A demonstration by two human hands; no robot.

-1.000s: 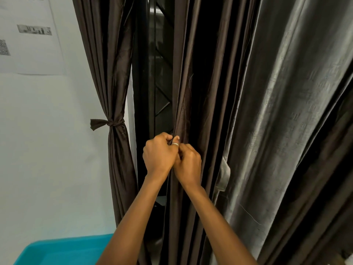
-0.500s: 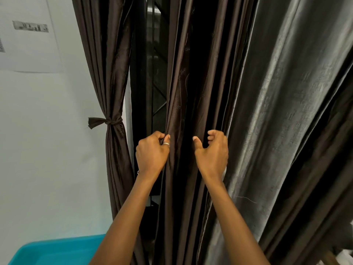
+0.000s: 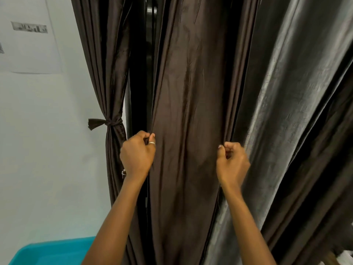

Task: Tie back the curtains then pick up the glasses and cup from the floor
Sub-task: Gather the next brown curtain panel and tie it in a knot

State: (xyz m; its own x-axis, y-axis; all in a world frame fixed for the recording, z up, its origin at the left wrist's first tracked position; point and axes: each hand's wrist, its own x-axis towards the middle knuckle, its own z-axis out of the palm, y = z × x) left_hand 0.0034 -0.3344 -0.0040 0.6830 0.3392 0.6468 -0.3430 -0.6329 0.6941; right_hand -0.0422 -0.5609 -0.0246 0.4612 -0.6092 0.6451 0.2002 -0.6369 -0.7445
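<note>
Hands (image 3: 138, 153) (image 3: 232, 163) grip brown curtain (image 3: 189, 111) edges (spread flat between).

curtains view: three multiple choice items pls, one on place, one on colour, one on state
1. Relative to the left hand and right hand, the tied curtain hangs: A) right of both B) left of both C) between them
2. The tub at lower left is: A) red B) white C) teal
3. The hands: A) each grip an edge of the middle curtain panel B) lie flat open C) hold a cup

Answers: B, its tieback sits left of the left hand; C, the plastic shows teal; A, curled fingers pinch fabric on both sides.
</note>
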